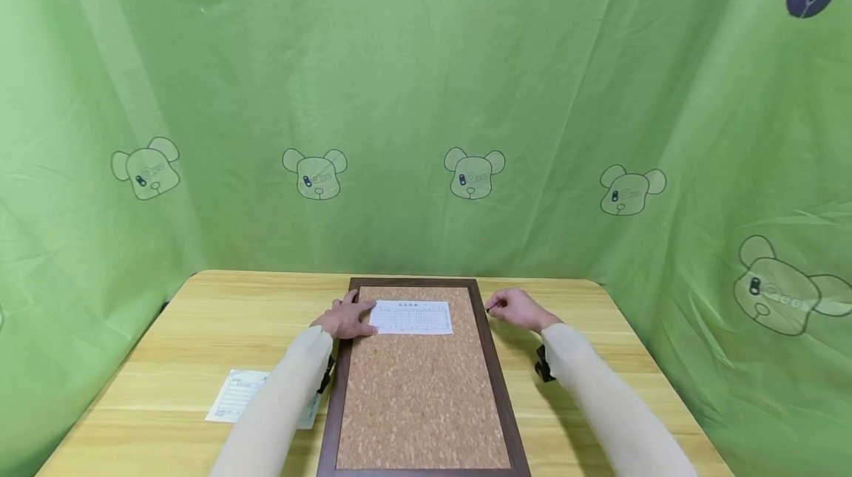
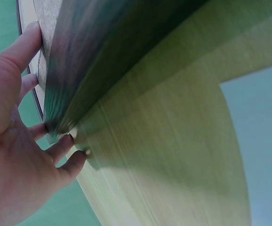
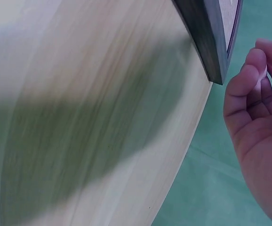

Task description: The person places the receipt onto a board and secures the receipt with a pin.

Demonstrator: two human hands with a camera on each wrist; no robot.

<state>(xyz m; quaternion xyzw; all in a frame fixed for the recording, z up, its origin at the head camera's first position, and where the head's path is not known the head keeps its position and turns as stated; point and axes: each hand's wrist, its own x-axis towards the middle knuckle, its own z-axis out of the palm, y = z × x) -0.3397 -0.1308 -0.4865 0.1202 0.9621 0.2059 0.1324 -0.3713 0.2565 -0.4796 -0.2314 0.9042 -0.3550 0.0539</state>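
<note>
A corkboard (image 1: 419, 396) with a dark brown wooden frame lies on the table. Near its top end sits a white printed form (image 1: 410, 317) with a ruled grid. My left hand (image 1: 347, 316) spreads over the board's left edge, thumb and a fingertip on the form's left end. In the left wrist view, other fingers of the left hand (image 2: 28, 136) reach over the dark frame (image 2: 93, 61). Just beyond the right side of the frame, my right hand (image 1: 519, 310) pinches a small black object (image 1: 488, 310), too small to identify. The right wrist view shows the right hand's (image 3: 263, 127) fingers curled together, the object hidden.
Another printed sheet (image 1: 242, 392) lies on the wooden table (image 1: 166, 359) left of the board, partly under my left sleeve (image 1: 273, 403). A green curtain (image 1: 399, 92) with bear drawings hangs behind and along both sides.
</note>
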